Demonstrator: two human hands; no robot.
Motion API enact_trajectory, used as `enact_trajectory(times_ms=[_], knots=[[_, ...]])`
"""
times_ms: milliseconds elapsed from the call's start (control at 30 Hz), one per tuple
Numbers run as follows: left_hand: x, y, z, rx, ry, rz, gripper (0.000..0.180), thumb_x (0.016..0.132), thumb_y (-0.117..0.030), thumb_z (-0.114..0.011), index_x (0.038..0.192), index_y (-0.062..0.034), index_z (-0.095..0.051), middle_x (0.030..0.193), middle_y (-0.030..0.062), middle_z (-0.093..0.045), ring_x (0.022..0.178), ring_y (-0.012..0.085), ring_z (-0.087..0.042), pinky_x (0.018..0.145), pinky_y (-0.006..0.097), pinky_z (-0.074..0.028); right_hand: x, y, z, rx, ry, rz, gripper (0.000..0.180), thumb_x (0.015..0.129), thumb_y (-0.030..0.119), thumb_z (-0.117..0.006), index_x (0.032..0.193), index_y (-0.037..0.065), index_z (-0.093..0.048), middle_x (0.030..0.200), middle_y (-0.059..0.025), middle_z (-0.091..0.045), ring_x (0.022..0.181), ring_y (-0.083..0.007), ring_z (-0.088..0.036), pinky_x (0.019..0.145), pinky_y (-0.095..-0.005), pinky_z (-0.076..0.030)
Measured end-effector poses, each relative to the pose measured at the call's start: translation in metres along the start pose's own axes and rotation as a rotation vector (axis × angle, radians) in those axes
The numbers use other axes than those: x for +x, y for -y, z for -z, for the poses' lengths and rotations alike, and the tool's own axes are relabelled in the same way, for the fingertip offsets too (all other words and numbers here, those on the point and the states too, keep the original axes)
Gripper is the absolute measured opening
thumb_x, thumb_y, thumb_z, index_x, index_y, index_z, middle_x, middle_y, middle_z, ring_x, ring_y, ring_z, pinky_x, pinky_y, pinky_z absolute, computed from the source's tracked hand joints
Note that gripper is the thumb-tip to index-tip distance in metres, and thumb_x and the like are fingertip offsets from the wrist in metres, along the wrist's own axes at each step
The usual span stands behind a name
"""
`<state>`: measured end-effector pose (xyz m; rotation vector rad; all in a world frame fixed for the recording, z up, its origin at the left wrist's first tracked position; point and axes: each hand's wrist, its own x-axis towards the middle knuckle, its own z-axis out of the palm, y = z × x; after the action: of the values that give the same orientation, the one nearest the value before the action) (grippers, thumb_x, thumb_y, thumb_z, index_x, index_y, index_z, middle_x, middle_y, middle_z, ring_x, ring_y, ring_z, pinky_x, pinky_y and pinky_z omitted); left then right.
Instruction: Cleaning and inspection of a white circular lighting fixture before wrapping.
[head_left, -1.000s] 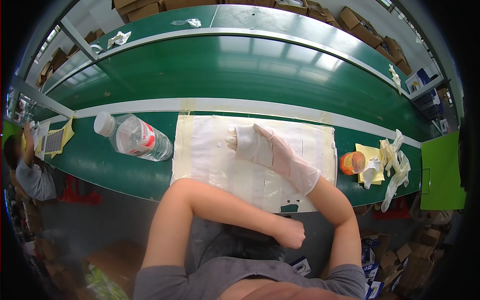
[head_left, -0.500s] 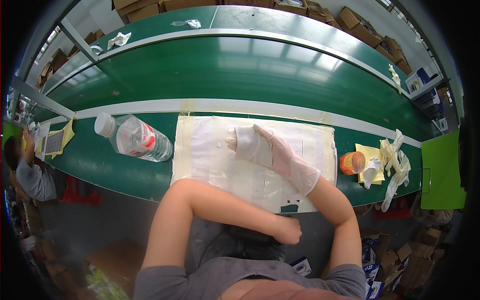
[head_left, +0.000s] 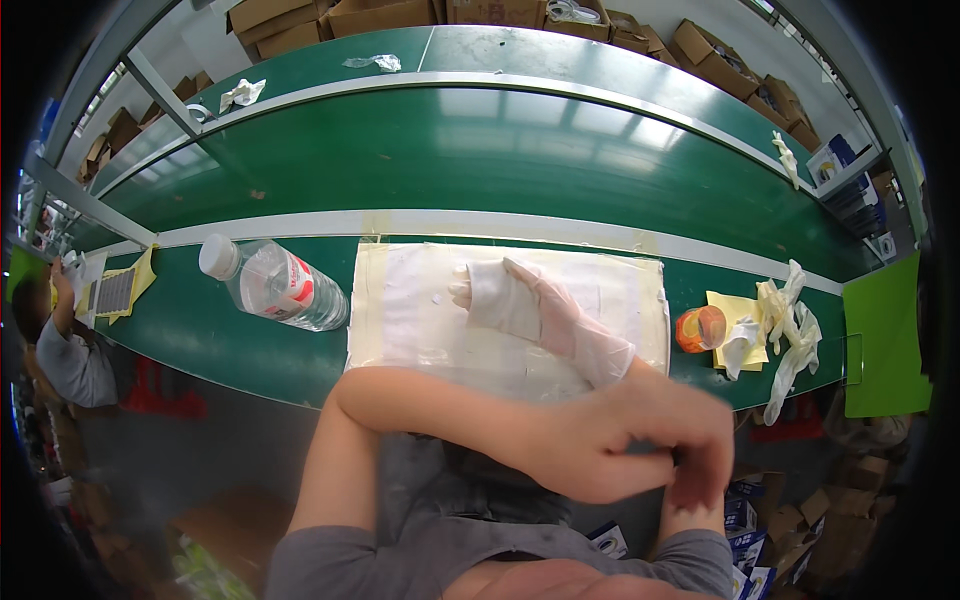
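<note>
My bare left hand (head_left: 620,435) is crossed over to my right arm, blurred by motion. Its thumb and bent fingers stand apart around a gap with nothing in it, and they overlap my right elbow in the view; whether they touch it I cannot tell. My right hand (head_left: 580,340) wears a thin whitish glove and rests over a white covered board (head_left: 400,320). It grips a folded white cloth (head_left: 503,300), the thumb along the upper edge. Pale fingertip shapes (head_left: 461,286) stick out at the cloth's left end; the other fingers are hidden.
A large clear bottle (head_left: 285,285) lies on the green bench (head_left: 190,330) left of the board. To the right are an orange jar (head_left: 700,328), yellow paper (head_left: 722,303) and loose gloves (head_left: 795,340). A person (head_left: 70,350) sits far left. Cardboard boxes (head_left: 710,55) stand behind.
My left hand has risen and swung right from below the board's edge to my right elbow, its fist loosening. The gloved right hand and the cloth stay almost in place; the view has tilted slightly.
</note>
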<state>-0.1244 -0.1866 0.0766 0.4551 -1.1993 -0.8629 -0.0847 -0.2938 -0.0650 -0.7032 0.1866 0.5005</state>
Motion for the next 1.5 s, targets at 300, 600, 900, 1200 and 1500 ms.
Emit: enact_trajectory(times_ms=[300, 600, 900, 1200, 1500], knots=[[-0.025, -0.054, 0.009, -0.279, -0.106, -0.329, 0.034, 0.082, -0.011, -0.044, 0.109, 0.0011, -0.061, 0.105, 0.017, -0.064, 0.091, 0.0276, -0.062, 0.089, 0.039, -0.046, 0.002, -0.004, 0.003, 0.064, 0.027, -0.029, 0.055, 0.104, 0.035, -0.035, 0.139, -0.006, -0.044, 0.133, -0.0203, -0.057, 0.125, -0.0298, -0.055, 0.109, -0.0411, -0.039], [-0.05, -0.049, -0.006, -0.313, -0.173, -0.263, 0.037, 0.085, -0.017, -0.043, 0.111, 0.0019, -0.06, 0.106, 0.0176, -0.064, 0.093, 0.0274, -0.062, 0.09, 0.039, -0.046, 0.007, -0.005, 0.002, 0.069, -0.059, -0.014, 0.055, 0.105, 0.034, -0.034, 0.138, -0.009, -0.043, 0.132, -0.0239, -0.056, 0.125, -0.0338, -0.054, 0.109, -0.042, -0.039], [-0.016, -0.008, -0.038, -0.347, -0.225, -0.202, 0.041, 0.087, -0.024, -0.041, 0.113, 0.0026, -0.059, 0.107, 0.0182, -0.064, 0.096, 0.0272, -0.061, 0.091, 0.039, -0.045, 0.011, -0.004, 0.008, 0.134, -0.079, -0.021, 0.055, 0.105, 0.034, -0.034, 0.138, -0.01, -0.04, 0.134, -0.0248, -0.053, 0.126, -0.0372, -0.052, 0.111, -0.0467, -0.038], [-0.031, -0.026, -0.024, -0.364, -0.173, -0.148, 0.046, 0.089, -0.031, -0.04, 0.116, 0.0034, -0.057, 0.108, 0.0187, -0.063, 0.098, 0.0271, -0.06, 0.092, 0.038, -0.044, 0.006, -0.003, -0.003, 0.08, -0.112, -0.016, 0.055, 0.104, 0.034, -0.035, 0.138, -0.009, -0.041, 0.134, -0.0235, -0.055, 0.124, -0.0336, -0.055, 0.11, -0.0435, -0.039], [-0.029, -0.034, -0.026, -0.404, -0.117, -0.057, 0.052, 0.092, -0.038, -0.039, 0.118, 0.0042, -0.056, 0.109, 0.0193, -0.063, 0.101, 0.0269, -0.06, 0.093, 0.038, -0.043, 0.009, -0.006, 0.004, 0.082, -0.062, -0.032, 0.055, 0.105, 0.034, -0.033, 0.139, -0.009, -0.041, 0.133, -0.0236, -0.055, 0.127, -0.0338, -0.052, 0.111, -0.0421, -0.037]])
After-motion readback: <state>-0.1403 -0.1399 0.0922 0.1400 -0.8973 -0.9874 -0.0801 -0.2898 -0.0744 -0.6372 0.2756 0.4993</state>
